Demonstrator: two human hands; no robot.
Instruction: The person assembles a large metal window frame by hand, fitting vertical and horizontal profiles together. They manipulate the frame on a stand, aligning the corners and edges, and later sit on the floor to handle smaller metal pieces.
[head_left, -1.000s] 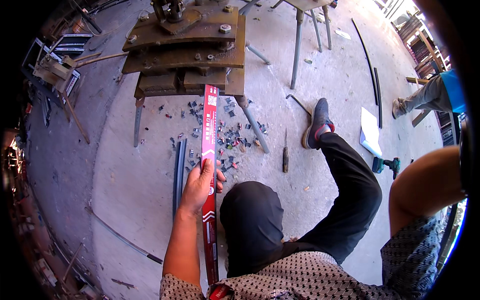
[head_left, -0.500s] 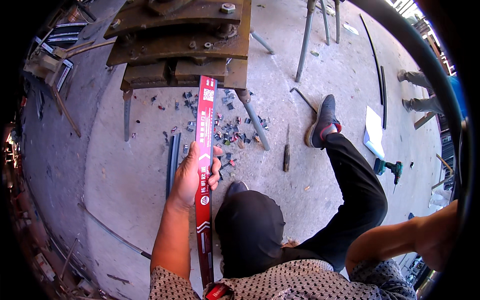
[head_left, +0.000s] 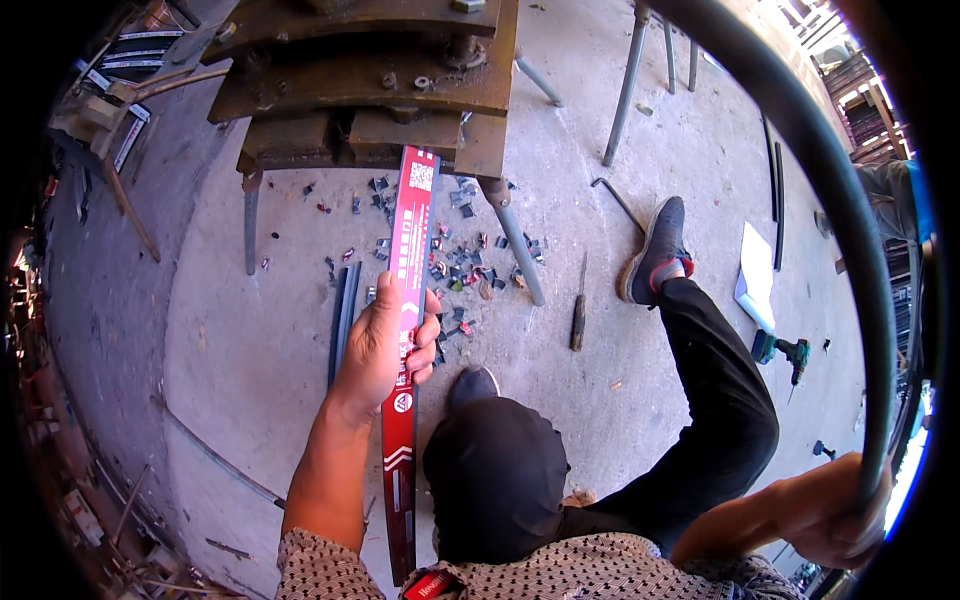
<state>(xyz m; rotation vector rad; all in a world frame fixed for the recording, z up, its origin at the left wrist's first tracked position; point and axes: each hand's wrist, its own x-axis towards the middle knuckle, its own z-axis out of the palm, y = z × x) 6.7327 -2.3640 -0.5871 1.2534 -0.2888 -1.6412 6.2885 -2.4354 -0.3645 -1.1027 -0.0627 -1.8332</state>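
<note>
My left hand [head_left: 378, 345] is closed around a long red-faced profile strip [head_left: 401, 440], thumb along one edge and fingers curled round the other. The strip's far end meets the lower opening of a brown metal press [head_left: 370, 95] with bolted plates. Its near end comes back beside my left arm. At the right, my right hand [head_left: 835, 512] is wrapped round the lower end of a thick, curved dark lever [head_left: 868, 260], which arches up past the top edge of the view. Small cut pieces [head_left: 465, 265] are scattered on the floor below the press.
Dark profile lengths [head_left: 345, 320] lie left of the strip. A screwdriver [head_left: 579, 315], a bent rod [head_left: 618, 203], a cordless drill [head_left: 785, 352] and a white sheet [head_left: 756, 275] are on the concrete. The press stands on metal legs [head_left: 518, 245]. Another person [head_left: 890, 195] is at the far right.
The lever and my right hand have shifted left and slightly down in the view. The strip leans a little more, its near end further left, still in my left hand.
</note>
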